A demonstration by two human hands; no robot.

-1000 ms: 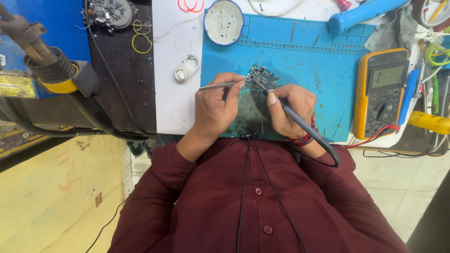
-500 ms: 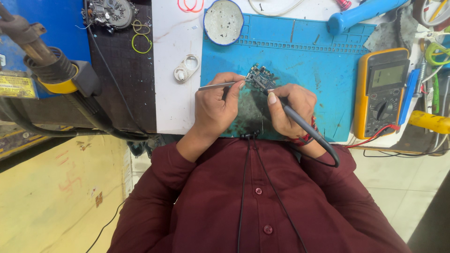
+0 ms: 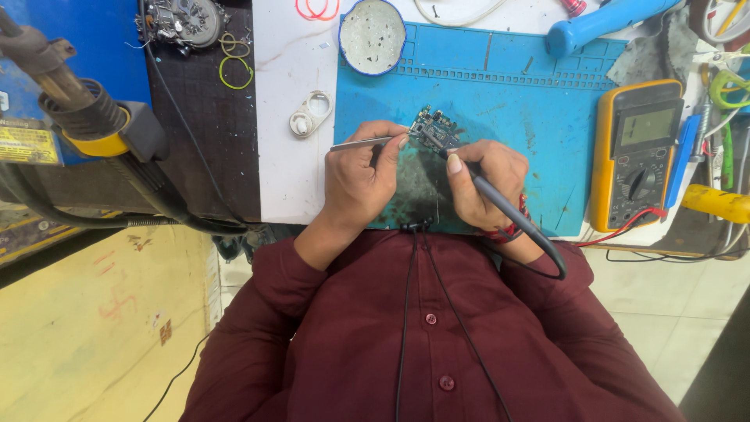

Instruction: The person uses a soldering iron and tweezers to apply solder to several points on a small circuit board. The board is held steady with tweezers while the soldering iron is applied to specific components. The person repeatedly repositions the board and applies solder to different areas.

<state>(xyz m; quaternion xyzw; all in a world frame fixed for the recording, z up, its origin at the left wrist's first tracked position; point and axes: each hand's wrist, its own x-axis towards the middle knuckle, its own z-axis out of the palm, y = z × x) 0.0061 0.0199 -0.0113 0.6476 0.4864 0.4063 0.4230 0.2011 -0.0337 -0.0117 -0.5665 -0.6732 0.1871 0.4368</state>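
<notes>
Circuit board [image 3: 437,130]: small, dark, crowded with components.

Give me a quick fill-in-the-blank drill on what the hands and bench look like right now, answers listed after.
1. The left hand holds metal ____ whose tips meet the small circuit board.
2. The right hand grips a soldering iron the way one holds a ____.
3. The board lies on a work mat coloured ____.
4. The yellow multimeter sits to the ____ of the right hand.

Missing words: tweezers; pen; blue; right
</notes>
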